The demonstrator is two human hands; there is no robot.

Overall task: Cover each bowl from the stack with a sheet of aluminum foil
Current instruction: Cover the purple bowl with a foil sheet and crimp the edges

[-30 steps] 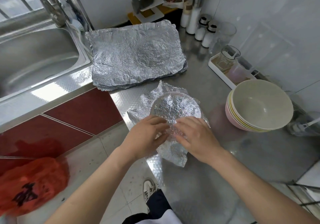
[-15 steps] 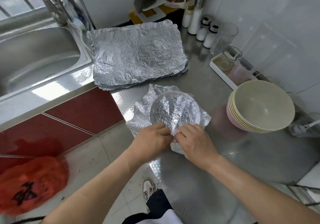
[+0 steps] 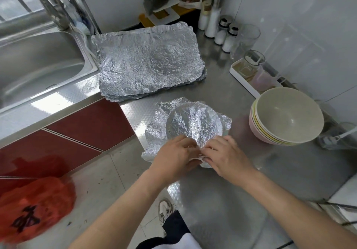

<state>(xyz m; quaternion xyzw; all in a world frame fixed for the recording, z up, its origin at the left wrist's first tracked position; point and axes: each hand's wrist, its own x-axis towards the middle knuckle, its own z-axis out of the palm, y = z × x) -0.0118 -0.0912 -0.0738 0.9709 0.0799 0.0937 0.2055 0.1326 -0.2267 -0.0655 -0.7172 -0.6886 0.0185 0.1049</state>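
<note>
A bowl draped in a crinkled foil sheet sits on the steel counter near its front edge. My left hand and my right hand meet at the bowl's near rim, and their fingers pinch the foil edge there. The bowl itself is hidden under the foil. To the right stands a stack of bowls, pale cream on top and pink at the bottom. A pile of flat foil sheets lies behind, beside the sink.
A steel sink fills the left. Shakers and jars and a white tray with glasses line the back right wall. A red plastic bag hangs at the lower left, over the floor.
Both hands slid from the foil's top toward me to the near rim, folding the loose near flap of foil down and under.
</note>
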